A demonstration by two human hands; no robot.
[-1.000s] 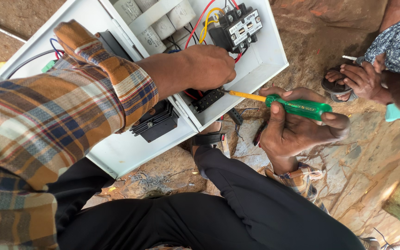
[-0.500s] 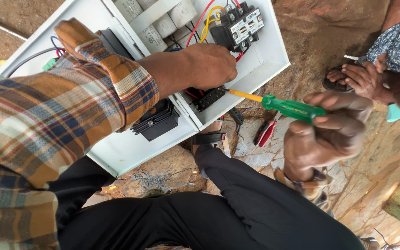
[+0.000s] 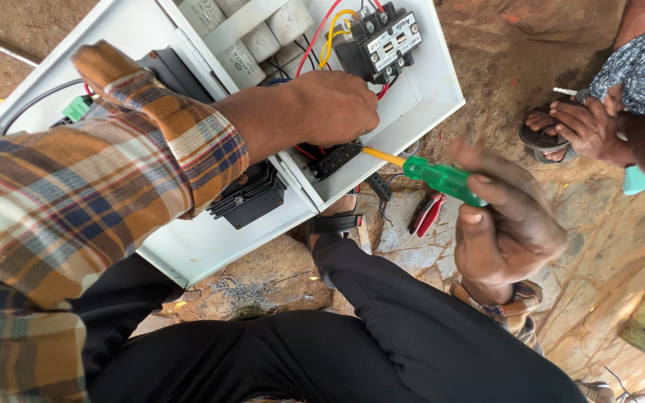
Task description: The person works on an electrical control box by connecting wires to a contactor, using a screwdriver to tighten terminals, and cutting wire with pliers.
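Observation:
A white electrical box (image 3: 427, 104) lies open on the rocky ground, with a black contactor (image 3: 378, 41), pale cylindrical capacitors (image 3: 255, 30) and red and yellow wires (image 3: 326, 33) inside. My left hand (image 3: 330, 108) reaches into the box and rests closed over the wires just above a black terminal strip (image 3: 337, 158). My right hand (image 3: 505, 224) holds a green-handled screwdriver (image 3: 442, 179) beside the box, its yellow shaft pointing at the terminal strip. The hand is blurred.
Red-handled pliers (image 3: 427, 213) lie on the stone below the screwdriver. A black switch block (image 3: 248, 195) sits on the box door. Another person's hands and sandalled foot (image 3: 569, 127) are at the right. My black-trousered legs (image 3: 382, 336) fill the foreground.
My right hand has lifted and turned, rising off the ground with the screwdriver; the pliers under it came into view. My left hand stays in the box.

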